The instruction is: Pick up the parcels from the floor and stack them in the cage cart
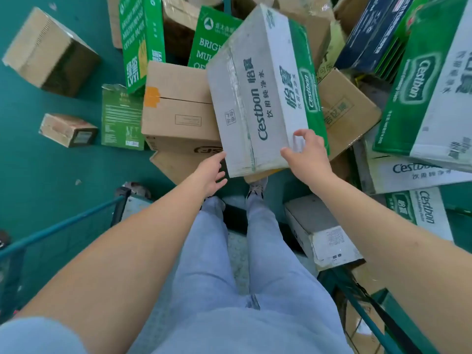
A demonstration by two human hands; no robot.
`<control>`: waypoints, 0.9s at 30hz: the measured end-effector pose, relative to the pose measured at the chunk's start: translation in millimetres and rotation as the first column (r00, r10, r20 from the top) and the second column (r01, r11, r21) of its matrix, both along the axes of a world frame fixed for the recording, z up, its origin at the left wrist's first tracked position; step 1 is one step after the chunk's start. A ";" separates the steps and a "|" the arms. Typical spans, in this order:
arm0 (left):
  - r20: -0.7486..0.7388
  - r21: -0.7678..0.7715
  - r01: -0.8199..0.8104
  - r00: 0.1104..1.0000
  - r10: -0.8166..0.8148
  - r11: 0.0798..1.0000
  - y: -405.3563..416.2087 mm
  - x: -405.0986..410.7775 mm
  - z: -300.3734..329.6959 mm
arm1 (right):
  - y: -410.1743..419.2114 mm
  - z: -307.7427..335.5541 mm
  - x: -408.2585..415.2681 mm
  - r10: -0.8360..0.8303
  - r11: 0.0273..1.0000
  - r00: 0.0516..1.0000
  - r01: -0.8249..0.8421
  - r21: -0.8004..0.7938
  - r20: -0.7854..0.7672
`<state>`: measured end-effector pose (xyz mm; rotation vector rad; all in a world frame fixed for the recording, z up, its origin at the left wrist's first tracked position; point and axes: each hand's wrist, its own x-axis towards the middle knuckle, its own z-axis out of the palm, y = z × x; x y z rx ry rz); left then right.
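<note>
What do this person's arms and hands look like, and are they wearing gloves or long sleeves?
No gloves: the left hand and right hand are bare, with no rings, watch or wristbands showing. Both forearms are uncovered to the elbow. A light blue short sleeve shows at the left upper arm; the right sleeve is out of view. Light blue jeans are below.

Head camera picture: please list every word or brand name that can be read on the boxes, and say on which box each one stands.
"C'estbon": white and green box under the right hand, top and side.
"C'estbon": tilted green box at far right.
"C'estbon": white box below it.
"C'estbon": green and white box beside the right arm.
"BRIG", "MUL": cut-off words on green box.
Chinese characters, small labels: too blurred to read.
</note>
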<state>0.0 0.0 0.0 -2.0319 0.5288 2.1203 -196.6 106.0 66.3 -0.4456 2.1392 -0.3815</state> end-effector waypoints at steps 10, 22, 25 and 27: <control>0.089 0.011 -0.088 0.992 0.086 0.996 23.1 -29.7 -62.7 | 6.7 -30.3 -20.7 0.051 0.997 0.998 -0.053 -0.063 -0.028; -0.102 -0.356 -0.243 0.970 0.221 0.902 -10.0 -40.0 70.9 | -48.9 75.9 -70.2 0.041 0.998 0.998 -0.039 -0.048 0.046; -0.211 -0.400 -0.330 0.941 0.264 0.855 -24.0 -29.0 114.7 | -60.2 117.3 -57.6 0.059 0.996 0.998 -0.058 -0.062 0.012; -0.215 -0.456 -0.334 0.941 0.262 0.825 -30.7 -13.6 139.5 | -66.6 141.4 -44.5 0.107 0.993 0.994 -0.108 -0.057 -0.014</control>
